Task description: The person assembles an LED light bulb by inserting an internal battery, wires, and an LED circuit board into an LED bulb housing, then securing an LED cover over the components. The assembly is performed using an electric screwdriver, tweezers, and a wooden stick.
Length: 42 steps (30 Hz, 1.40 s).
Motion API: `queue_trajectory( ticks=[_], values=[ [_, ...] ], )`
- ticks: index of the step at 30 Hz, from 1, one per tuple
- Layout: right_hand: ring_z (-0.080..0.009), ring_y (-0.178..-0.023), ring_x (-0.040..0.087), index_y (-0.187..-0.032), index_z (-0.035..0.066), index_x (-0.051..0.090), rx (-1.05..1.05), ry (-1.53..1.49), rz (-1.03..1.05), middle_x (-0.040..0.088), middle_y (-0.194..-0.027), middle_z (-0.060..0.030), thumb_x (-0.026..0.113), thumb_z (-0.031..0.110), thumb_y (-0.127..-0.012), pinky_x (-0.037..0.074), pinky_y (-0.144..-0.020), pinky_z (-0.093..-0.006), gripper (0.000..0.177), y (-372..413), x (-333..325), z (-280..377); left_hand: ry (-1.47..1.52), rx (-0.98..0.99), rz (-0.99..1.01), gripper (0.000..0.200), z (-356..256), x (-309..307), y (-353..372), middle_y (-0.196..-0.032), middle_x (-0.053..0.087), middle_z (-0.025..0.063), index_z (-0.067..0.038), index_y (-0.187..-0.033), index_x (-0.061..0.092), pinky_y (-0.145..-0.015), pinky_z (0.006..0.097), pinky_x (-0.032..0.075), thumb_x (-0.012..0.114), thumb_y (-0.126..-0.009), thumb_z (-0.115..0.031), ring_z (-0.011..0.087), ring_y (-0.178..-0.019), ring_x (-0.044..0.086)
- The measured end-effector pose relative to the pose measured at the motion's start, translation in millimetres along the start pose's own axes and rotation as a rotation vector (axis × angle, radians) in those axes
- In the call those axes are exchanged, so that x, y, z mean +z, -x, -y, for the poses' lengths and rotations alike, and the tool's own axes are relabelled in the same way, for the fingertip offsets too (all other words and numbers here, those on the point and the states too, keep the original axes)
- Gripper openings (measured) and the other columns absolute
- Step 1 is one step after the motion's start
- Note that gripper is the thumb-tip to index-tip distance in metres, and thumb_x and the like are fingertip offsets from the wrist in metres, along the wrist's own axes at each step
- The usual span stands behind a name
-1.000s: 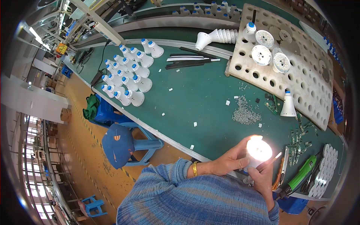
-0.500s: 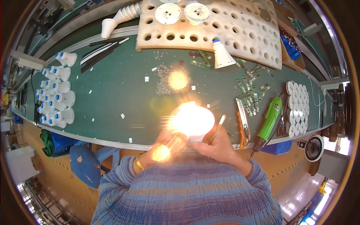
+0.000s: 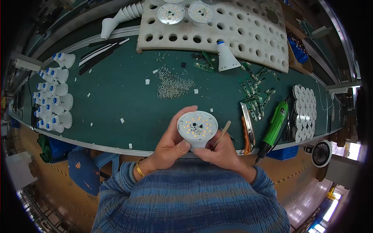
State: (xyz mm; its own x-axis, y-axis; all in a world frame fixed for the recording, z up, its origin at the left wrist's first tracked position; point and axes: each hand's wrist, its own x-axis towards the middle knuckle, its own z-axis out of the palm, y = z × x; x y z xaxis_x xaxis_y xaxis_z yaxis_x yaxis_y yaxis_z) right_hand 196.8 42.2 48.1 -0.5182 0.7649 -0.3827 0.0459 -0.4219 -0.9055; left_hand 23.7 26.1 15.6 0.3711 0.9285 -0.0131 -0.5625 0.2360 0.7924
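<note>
An LED bulb without its cover faces up between my hands, its round board dotted with yellow LEDs and small dark chips. My left hand is wrapped round the left side of its white housing, thumb at the front. On the lower right, my right hand grips the same housing. A thin pale stick, like wood or bamboo, rises from between the right hand's fingers. The bulb's base is hidden by the hands.
Small screws lie heaped ahead, with green circuit boards to their right. A green electric screwdriver and a utility knife lie at right. White housings stand left; a holed board is behind.
The bulb was glowing brightly half a second ago and is now dark, so its LED board shows. Both hands still hold it in nearly the same place.
</note>
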Motion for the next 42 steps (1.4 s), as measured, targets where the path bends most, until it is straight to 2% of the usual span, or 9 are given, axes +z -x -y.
queue_trajectory(
  ticks=[4,7,12,17,24,28,32,37,42],
  values=[
    [-0.0047,-0.077,0.054,-0.113,-0.002,0.053,0.023,0.073,0.025,0.06,-0.092,-0.0017,0.067,0.007,-0.078,0.045,-0.064,-0.0206,0.039,1,-3,1,0.016,0.002,0.0,0.086,-1,2,0,-0.137,0.038,0.0109,-0.002,-0.145,0.011,-0.105,0.0355,0.03,0.064,-0.086,-0.034,0.0198,-0.127,0.038],
    [-0.0143,-0.109,0.05,-0.119,-0.005,0.047,-0.146,-0.119,0.008,0.053,-0.116,-0.0078,0.064,-0.004,-0.077,0.042,-0.091,-0.0294,0.046,-3,4,-5,-0.134,-0.024,-0.026,0.077,5,-6,6,-0.138,0.037,0.0103,-0.002,-0.145,0.013,-0.105,0.0359,0.03,0.058,-0.089,-0.031,0.0196,-0.126,0.038],
    [-0.0135,-0.106,0.051,-0.12,-0.005,0.047,-0.135,-0.135,-0.033,0.053,-0.113,-0.0077,0.064,-0.002,-0.078,0.043,-0.088,-0.029,0.046,-1,5,-3,-0.136,-0.005,-0.017,0.075,1,-1,2,-0.138,0.036,0.0107,-0.002,-0.145,0.014,-0.105,0.0357,0.03,0.057,-0.09,-0.031,0.0194,-0.126,0.037],
    [-0.0011,-0.051,0.045,-0.118,-0.005,0.048,-0.121,-0.048,-0.03,0.055,-0.063,0.0034,0.067,0.005,-0.074,0.036,-0.049,-0.0194,0.049,-2,4,7,0.166,0.171,0.128,0.072,12,-3,-4,-0.138,0.036,0.0109,-0.001,-0.144,0.014,-0.105,0.0352,0.03,0.055,-0.091,-0.027,0.0193,-0.127,0.036],
    [-0.0017,-0.054,0.047,-0.116,-0.006,0.049,-0.267,0.044,-0.078,0.056,-0.065,0.0034,0.065,0.005,-0.073,0.039,-0.051,-0.0203,0.046,-10,4,-12,-0.067,0.11,0.076,0.068,6,-3,-3,-0.14,0.033,0.0113,0.0,-0.144,0.013,-0.106,0.0364,0.029,0.051,-0.091,-0.02,0.0199,-0.129,0.034],
    [-0.0149,-0.102,0.051,-0.118,-0.002,0.048,-0.098,-0.073,-0.042,0.055,-0.11,-0.0074,0.07,0.01,-0.077,0.043,-0.085,-0.0305,0.048,-3,0,-5,-0.125,-0.036,-0.022,0.07,-5,5,-3,-0.141,0.031,0.0118,0.0,-0.144,0.012,-0.107,0.0368,0.028,0.052,-0.091,-0.022,0.0199,-0.13,0.032],
    [-0.0055,-0.08,0.054,-0.116,-0.001,0.051,0.156,0.023,0.049,0.059,-0.099,-0.0024,0.07,0.011,-0.078,0.045,-0.066,-0.0223,0.043,2,-6,10,0.002,-0.004,0.034,0.084,-3,1,-2,-0.139,0.035,0.012,0.0,-0.145,0.01,-0.106,0.035,0.029,0.062,-0.087,-0.033,0.0201,-0.129,0.036],
    [-0.0042,-0.063,0.054,-0.116,-0.002,0.05,-0.009,-0.096,-0.008,0.06,-0.086,-0.0031,0.065,0.004,-0.077,0.043,-0.051,-0.0192,0.042,0,1,1,0.008,0.029,0.041,0.076,-3,3,-3,-0.136,0.039,0.0107,-0.005,-0.144,0.016,-0.107,0.0367,0.029,0.06,-0.089,-0.033,0.0211,-0.128,0.037],
    [-0.0052,-0.074,0.055,-0.126,-0.003,0.041,-0.107,-0.06,-0.043,0.057,-0.101,-0.0052,0.064,0.001,-0.076,0.044,-0.056,-0.0196,0.056,-1,1,-9,0.124,0.081,-0.136,0.072,2,17,-6,-0.127,0.047,0.0055,-0.009,-0.139,0.03,-0.102,0.0321,0.04,0.07,-0.081,-0.027,0.0172,-0.118,0.047]
  ],
)
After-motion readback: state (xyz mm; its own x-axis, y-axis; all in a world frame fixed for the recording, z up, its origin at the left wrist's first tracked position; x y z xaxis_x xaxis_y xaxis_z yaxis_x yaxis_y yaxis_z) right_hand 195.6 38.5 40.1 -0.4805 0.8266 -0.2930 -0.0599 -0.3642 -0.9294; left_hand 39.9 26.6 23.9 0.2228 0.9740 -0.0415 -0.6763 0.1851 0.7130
